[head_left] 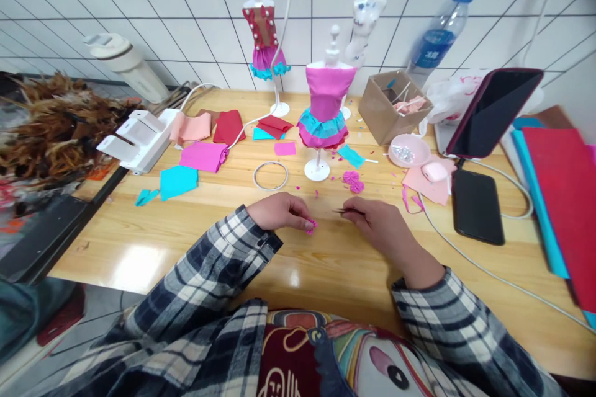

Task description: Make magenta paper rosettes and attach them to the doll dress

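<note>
My left hand [286,211] pinches a small crinkled magenta crepe-paper piece [311,227] between thumb and fingertips, just above the table. To its right, my right hand [375,223] is closed around a thin pointed metal tool [339,211], its tip directed left at the paper piece; the grip hides most of it. Beyond both hands stands a small white dress form [317,169] wearing a magenta bodice [329,93] and a ruffled magenta and turquoise skirt [322,128]. Magenta ruffled paper flowers [352,182] lie on the table near my right hand.
Folded crepe paper [179,182] and a metal ring [270,175] lie to the left. Two more dress forms [264,43] stand by the tiled wall. At right are a cardboard box [388,115], a pink bowl [410,150], a phone [478,206] and a white cable [488,279].
</note>
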A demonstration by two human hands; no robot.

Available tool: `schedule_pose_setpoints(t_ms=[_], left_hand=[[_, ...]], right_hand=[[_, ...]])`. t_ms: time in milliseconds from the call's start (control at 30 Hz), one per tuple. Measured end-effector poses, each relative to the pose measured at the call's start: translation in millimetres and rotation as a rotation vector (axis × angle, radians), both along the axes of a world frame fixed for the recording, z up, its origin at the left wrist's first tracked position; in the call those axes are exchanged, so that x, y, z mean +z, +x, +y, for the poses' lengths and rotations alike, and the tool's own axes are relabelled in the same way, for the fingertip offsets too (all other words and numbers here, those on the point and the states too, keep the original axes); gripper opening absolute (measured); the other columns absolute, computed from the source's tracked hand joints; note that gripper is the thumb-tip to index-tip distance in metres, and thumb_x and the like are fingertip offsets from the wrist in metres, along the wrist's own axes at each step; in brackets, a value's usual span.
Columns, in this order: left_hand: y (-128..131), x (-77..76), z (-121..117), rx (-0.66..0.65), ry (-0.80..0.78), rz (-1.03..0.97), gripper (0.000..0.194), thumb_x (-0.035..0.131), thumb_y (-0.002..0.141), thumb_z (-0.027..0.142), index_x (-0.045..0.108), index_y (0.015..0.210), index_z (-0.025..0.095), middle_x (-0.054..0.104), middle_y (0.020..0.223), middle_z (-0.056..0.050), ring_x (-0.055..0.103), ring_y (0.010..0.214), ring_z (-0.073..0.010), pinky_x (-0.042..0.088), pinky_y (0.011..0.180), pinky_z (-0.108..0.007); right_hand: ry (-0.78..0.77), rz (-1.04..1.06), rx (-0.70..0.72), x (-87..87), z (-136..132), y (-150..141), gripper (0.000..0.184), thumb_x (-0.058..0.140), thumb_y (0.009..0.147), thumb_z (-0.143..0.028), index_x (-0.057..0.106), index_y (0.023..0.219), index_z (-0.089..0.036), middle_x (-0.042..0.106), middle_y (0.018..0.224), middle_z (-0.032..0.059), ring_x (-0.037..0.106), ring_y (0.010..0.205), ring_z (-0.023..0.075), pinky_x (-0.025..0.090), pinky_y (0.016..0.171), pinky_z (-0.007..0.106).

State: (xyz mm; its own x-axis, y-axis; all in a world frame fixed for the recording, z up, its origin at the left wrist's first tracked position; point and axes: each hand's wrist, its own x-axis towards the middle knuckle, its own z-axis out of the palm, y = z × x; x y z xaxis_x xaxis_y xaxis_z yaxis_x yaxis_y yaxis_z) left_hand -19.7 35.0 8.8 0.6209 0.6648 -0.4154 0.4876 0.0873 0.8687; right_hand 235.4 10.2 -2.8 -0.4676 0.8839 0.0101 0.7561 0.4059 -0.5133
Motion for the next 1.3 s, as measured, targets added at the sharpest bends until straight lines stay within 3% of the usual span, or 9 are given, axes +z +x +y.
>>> schedule_pose_setpoints(t_ms=[100,167,300,500,1300], left_hand=[[-1,2.5,7,-0.072,-0.05,0.027,0.019,0.075,0.07,0.038,0.077,0.076,0.021,0.075,0.08,-0.001,0.067,0.079,-0.016,0.047,0.077,-0.024],[0,4.2,10,-0.093,-0.084,0.039,0.018,0.075,0.069,0.037,0.077,0.075,0.021,0.075,0.079,-0.001,0.068,0.079,-0.0162,0.047,0.077,-0.023],[0,6.3,12,-0.11,-0.117,0.01,0.015,0.076,0.068,0.036,0.077,0.073,0.023,0.076,0.08,0.0,0.068,0.08,-0.0164,0.047,0.078,-0.024],[3,6.1,10,-0.103,-0.091,0.008,0.013,0.078,0.066,0.036,0.078,0.071,0.024,0.076,0.081,0.0,0.068,0.08,-0.0162,0.048,0.077,-0.022],[4,0.8,9,-0.186,0.015,0.066,0.014,0.071,0.074,0.036,0.077,0.077,0.024,0.075,0.083,-0.001,0.067,0.079,-0.0158,0.047,0.076,-0.024]], right_hand=[[-0.164,-0.039,0.098,6.0,-6,-5,0.029,0.044,0.095,-0.043,0.067,0.105,-0.028,0.073,0.081,0.0002,0.064,0.071,0.0169,0.039,0.062,0.026],[-0.229,-0.105,0.13,7.8,-9,-8,0.043,0.034,0.097,-0.049,0.07,0.09,-0.027,0.073,0.079,0.0016,0.064,0.071,0.0179,0.037,0.062,0.027],[-0.284,-0.185,0.057,7.5,-11,-17,0.066,0.017,0.099,-0.052,0.067,0.067,-0.022,0.069,0.068,0.0042,0.062,0.066,0.0185,0.034,0.059,0.028],[-0.266,-0.222,0.01,5.8,-12,-26,0.067,0.017,0.098,-0.054,0.068,0.066,-0.024,0.068,0.066,0.0042,0.061,0.065,0.0189,0.03,0.057,0.028],[-0.195,-0.281,0.054,6.0,-15,-30,0.059,0.025,0.098,-0.053,0.068,0.071,-0.023,0.071,0.069,0.0037,0.062,0.064,0.018,0.026,0.055,0.028]])
